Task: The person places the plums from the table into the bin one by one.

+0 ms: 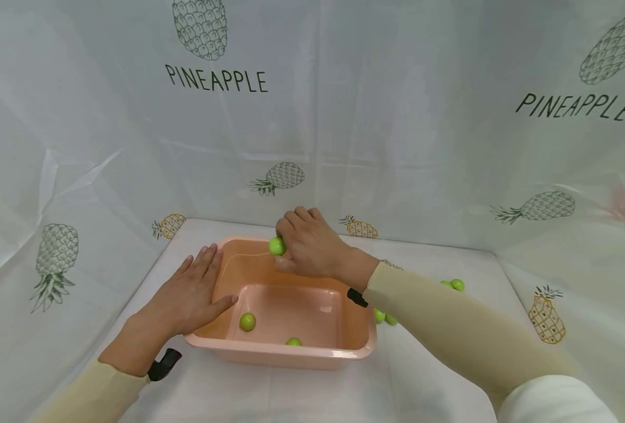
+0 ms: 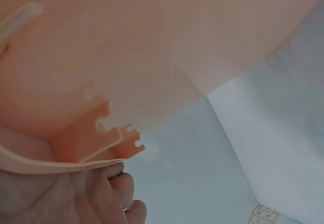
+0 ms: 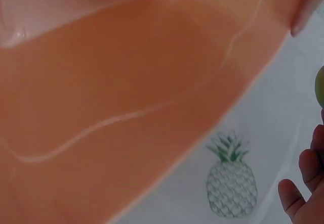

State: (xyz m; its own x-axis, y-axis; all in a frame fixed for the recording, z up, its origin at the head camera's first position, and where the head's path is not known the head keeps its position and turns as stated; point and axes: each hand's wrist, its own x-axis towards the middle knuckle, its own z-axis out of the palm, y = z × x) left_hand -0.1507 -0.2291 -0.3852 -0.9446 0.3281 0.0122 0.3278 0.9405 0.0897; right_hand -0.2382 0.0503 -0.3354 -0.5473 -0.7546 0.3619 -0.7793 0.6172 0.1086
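A peach-coloured plastic basin (image 1: pixel 291 351) stands on the white-covered table. My left hand (image 1: pixel 187 299) rests on its left rim with the fingers straight and the thumb spread over the inside. Above the far part of the basin, my right hand (image 1: pixel 312 247) holds a small round green fruit (image 1: pixel 277 246) between thumb and fingers. In the right wrist view that fruit (image 3: pixel 320 86) shows only in part at the right edge. Inside the basin lie one green fruit (image 1: pixel 247 322) at the left and another (image 1: pixel 293 341), partly hidden by the near wall.
Right of the basin, green fruits (image 1: pixel 380 316) lie close to its wall, partly covered by the right arm. Farther right is another small group of green fruits (image 1: pixel 457 284). A pineapple-printed sheet (image 1: pixel 397 147) hangs behind the table and at its sides.
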